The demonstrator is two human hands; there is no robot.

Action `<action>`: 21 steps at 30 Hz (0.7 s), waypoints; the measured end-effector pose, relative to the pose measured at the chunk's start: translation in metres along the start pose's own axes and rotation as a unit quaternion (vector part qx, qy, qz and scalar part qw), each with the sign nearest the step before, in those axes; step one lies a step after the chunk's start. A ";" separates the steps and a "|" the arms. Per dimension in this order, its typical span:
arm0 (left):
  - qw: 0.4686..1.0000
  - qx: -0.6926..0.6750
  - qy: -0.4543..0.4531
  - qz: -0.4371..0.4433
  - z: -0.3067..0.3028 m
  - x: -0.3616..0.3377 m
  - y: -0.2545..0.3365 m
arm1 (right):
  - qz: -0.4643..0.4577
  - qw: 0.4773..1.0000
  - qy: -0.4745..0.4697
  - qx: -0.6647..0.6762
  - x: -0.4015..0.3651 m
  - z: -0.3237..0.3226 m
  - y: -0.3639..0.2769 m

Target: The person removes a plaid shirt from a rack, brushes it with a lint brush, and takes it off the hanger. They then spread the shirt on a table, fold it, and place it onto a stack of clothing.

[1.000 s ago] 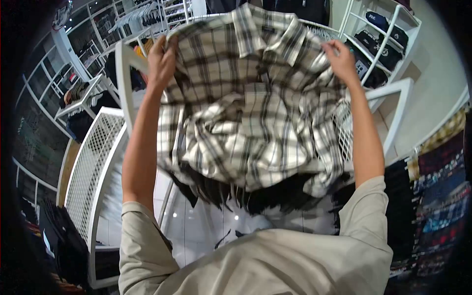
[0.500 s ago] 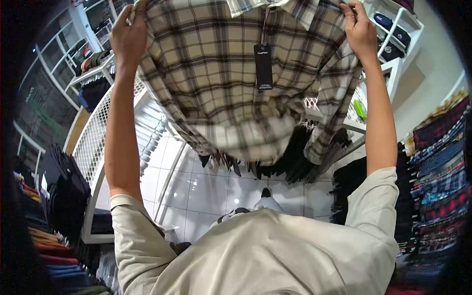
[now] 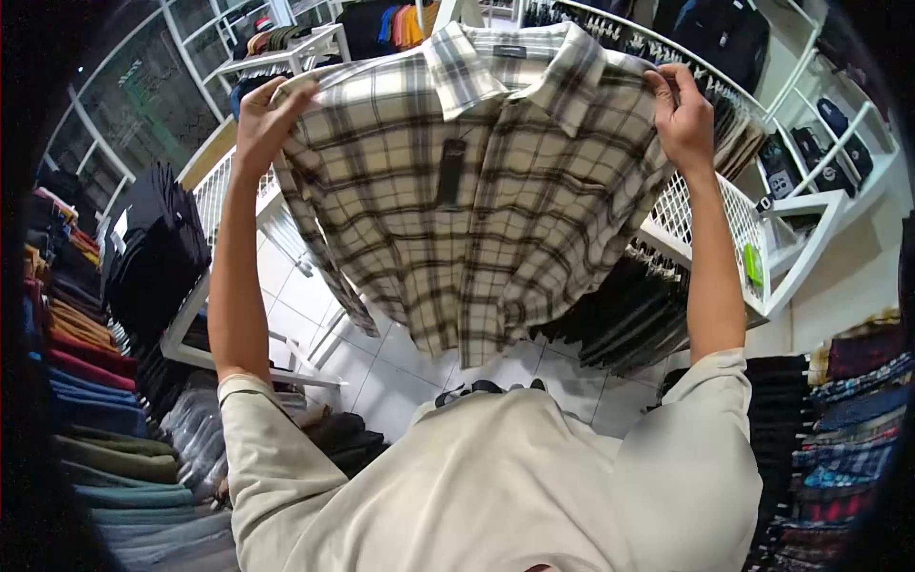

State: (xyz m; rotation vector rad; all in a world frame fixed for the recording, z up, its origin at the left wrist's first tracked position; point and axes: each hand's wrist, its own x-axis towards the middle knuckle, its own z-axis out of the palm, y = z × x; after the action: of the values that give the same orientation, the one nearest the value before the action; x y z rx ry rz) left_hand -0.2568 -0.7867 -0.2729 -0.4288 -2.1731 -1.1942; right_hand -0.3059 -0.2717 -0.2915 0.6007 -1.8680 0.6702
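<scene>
A cream, brown and grey plaid shirt [image 3: 534, 191] hangs spread out in front of me, its collar at the top and its buttoned front facing me. My left hand [image 3: 267, 119] pinches the shoulder on the left, and my right hand [image 3: 684, 116] grips the opposite shoulder. Both sets of fingers are closed on the cloth. A dark hang tag [image 3: 451, 173], blurred, dangles on the shirt's chest. Inside the collar sits a small dark label [image 3: 509, 51]. The sleeves droop at either side.
Folded dark garments [image 3: 157, 257] are stacked at the left, above coloured folded clothes [image 3: 95, 381]. Black garments hang on a rack [image 3: 620, 315] behind the shirt. Caps [image 3: 829, 153] fill a white shelf at right. Folded plaid clothes [image 3: 848, 429] lie lower right; white floor tiles [image 3: 400, 381] show below.
The shirt has come lower in view, so its whole collar shows. Its hem, blurred before, hangs straighter. The tag has swung left, and my view has shifted over the shop.
</scene>
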 end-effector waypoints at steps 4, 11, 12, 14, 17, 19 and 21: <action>0.980 0.135 -0.141 -0.046 -0.020 -0.014 0.019 | 0.027 0.999 0.015 0.010 -0.002 0.008 -0.007; 0.898 0.391 -0.181 -0.087 -0.032 -0.028 -0.045 | 0.084 0.993 -0.042 0.075 -0.046 -0.012 -0.035; 0.898 0.412 -0.145 -0.049 -0.030 -0.032 -0.055 | 0.103 0.989 -0.068 0.076 -0.057 -0.018 -0.036; 0.896 0.437 -0.048 -0.063 -0.008 -0.040 -0.044 | 0.127 0.978 -0.084 0.141 -0.075 -0.030 -0.039; 0.943 0.318 0.057 -0.075 0.028 -0.043 -0.042 | 0.279 0.868 -0.280 0.301 -0.095 -0.073 -0.048; 0.989 0.021 0.075 -0.126 0.058 -0.042 -0.032 | 0.380 0.716 -0.426 0.403 -0.116 -0.097 -0.042; 0.949 -0.254 0.073 -0.169 0.090 -0.040 -0.017 | 0.283 0.591 -0.551 0.517 -0.134 -0.078 -0.037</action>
State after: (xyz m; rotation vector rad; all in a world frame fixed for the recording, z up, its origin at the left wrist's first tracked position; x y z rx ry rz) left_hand -0.2679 -0.7192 -0.3460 -0.1647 -1.8390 -1.9257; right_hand -0.1828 -0.2309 -0.3837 1.3952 -2.6987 2.3196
